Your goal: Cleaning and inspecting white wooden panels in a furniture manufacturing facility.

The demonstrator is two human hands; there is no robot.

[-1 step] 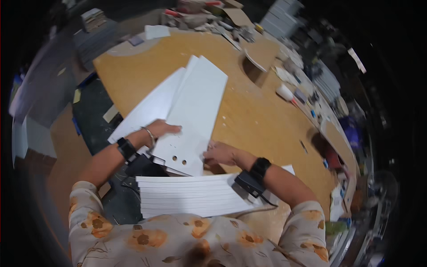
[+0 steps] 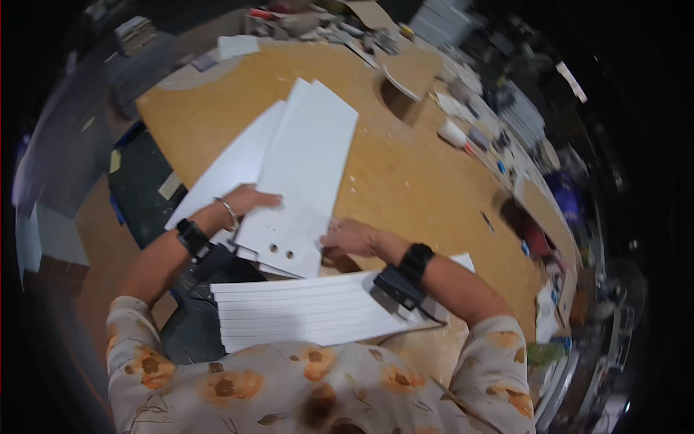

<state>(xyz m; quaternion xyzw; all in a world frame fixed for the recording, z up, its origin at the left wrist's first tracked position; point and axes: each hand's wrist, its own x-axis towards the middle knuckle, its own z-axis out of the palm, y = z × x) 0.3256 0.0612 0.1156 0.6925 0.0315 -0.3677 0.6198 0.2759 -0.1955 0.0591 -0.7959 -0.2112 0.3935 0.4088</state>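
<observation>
A long white panel [image 2: 307,152] with two round holes near its close end slants away from me over the table. Beneath it, more white boards [image 2: 238,155] fan out to the left. My left hand [image 2: 249,200] is closed on the panel's left edge, its thumb lying flat on top and its other fingers hidden. On the opposite edge, close to the holes, my right hand [image 2: 348,237] grips the same panel, its fingertips partly out of sight. Right in front of my body lies a stack of white boards [image 2: 289,315], their edges facing me.
The panels rest over a wooden tabletop [image 2: 405,195]. Scraps and tools clutter its far and right rims, with a curved brown board [image 2: 408,72] and a white bottle [image 2: 452,134] among them. A dark surface [image 2: 148,173] with a yellowish piece [image 2: 170,186] is at the left.
The whole scene sits slightly further left and higher in the picture. Both hands keep their hold on the panel, which has hardly moved against the stack.
</observation>
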